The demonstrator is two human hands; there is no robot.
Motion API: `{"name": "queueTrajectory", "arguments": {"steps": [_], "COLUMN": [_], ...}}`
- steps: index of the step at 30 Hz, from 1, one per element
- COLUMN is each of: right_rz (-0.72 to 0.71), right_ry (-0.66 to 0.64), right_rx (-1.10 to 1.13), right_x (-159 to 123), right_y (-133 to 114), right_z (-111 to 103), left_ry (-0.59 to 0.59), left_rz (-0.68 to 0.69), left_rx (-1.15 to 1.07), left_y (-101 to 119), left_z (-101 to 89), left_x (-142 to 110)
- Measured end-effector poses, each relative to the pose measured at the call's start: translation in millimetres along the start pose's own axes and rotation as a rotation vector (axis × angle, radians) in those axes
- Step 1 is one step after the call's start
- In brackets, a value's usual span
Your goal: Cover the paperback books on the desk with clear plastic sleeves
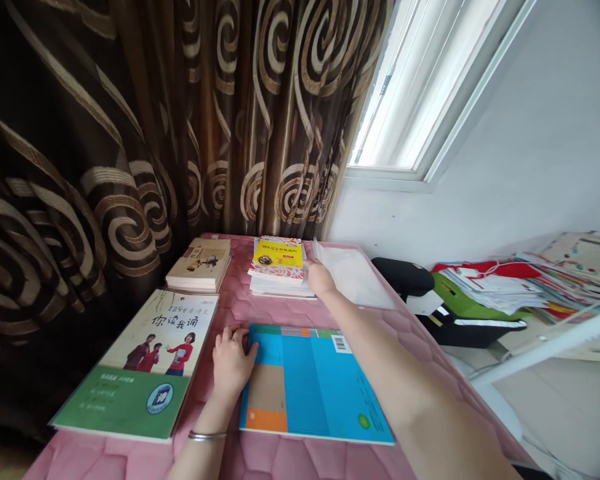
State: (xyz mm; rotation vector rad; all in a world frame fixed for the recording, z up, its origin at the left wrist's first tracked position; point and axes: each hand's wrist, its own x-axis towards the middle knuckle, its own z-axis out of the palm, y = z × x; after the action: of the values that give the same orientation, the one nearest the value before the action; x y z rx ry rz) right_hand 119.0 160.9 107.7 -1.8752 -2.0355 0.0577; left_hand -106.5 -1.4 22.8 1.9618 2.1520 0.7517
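Observation:
My left hand (pixel 231 360) lies flat with fingers apart on the pink padded table (pixel 290 460), its thumb on the left edge of a blue book (pixel 313 387) lying face down. A metal bangle sits on that wrist. My right hand (pixel 320 277) is stretched far forward to the right edge of a small stack topped by a yellow book (pixel 277 257); its fingertips touch the stack or the white sheet (pixel 353 273) beside it. I cannot tell whether those fingers grip anything.
A green and white book (pixel 143 367) lies at the left, a tan book stack (pixel 201 265) behind it. A brown swirl curtain (pixel 130 133) hangs behind the table, a window at upper right. Piles of papers (pixel 520 283) and a black object (pixel 403 275) sit right of the table.

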Motion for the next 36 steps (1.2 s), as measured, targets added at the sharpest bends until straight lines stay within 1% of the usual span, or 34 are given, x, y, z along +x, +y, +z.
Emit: {"name": "queueTrajectory", "arguments": {"steps": [3,6,8,10,12,14,16,18,20,21,22,23,24,26,27,28,29,31,36], "right_rz": [-0.101,-0.177,-0.224,-0.283,-0.303,-0.313,-0.301,-0.310,-0.326,-0.331,-0.334,-0.338,-0.338,-0.338,-0.336,-0.333,-0.329,-0.320,-0.307], "right_ry": [0.021,0.021,0.007,-0.025,-0.106,-0.248,-0.410,-0.509,-0.535,-0.532,-0.531,-0.532,-0.536,-0.550,-0.555,-0.557,-0.559,-0.566,-0.582], "right_rx": [0.097,0.180,0.264,0.411,0.474,0.433,0.361,0.303,0.272,0.262,0.255,0.250,0.247,0.254,0.261,0.268,0.273,0.274,0.269], "right_x": [-12,-36,-62,-97,-138,-177,-207,-226,-235,-237,-238,-238,-238,-237,-238,-238,-238,-238,-238], "right_y": [5,9,14,22,32,42,50,53,53,52,51,50,49,49,49,49,49,49,48], "right_z": [5,2,-3,-9,-15,-21,-25,-25,-23,-22,-20,-19,-18,-18,-18,-19,-20,-23,-26], "left_ry": [0.023,0.047,0.056,0.059,0.065,0.069,0.064,0.052,0.055,0.050,0.027,-0.026,-0.113,-0.348,-0.459,-0.546,-0.605,-0.656,-0.714], "left_rz": [0.007,0.022,0.035,0.056,0.071,0.084,0.069,0.029,0.019,0.052,0.113,0.192,0.280,0.452,0.515,0.557,0.583,0.594,0.572], "left_rx": [0.003,0.014,0.024,0.030,0.039,0.052,0.075,0.116,0.149,0.139,0.105,0.052,-0.014,-0.128,-0.159,-0.172,-0.173,-0.163,-0.133], "left_y": [0,-2,-3,-5,-7,-6,-2,5,12,15,19,22,25,33,37,41,44,50,55], "left_z": [0.9,2.4,3.8,5.5,6.7,6.5,4.5,0.8,-3.3,-5.1,-6.8,-8.3,-9.7,-12.5,-14.0,-15.6,-17.3,-20.6,-26.4], "left_x": [0,0,1,2,3,3,2,-1,-5,-8,-10,-14,-18,-26,-31,-35,-39,-44,-44]}}
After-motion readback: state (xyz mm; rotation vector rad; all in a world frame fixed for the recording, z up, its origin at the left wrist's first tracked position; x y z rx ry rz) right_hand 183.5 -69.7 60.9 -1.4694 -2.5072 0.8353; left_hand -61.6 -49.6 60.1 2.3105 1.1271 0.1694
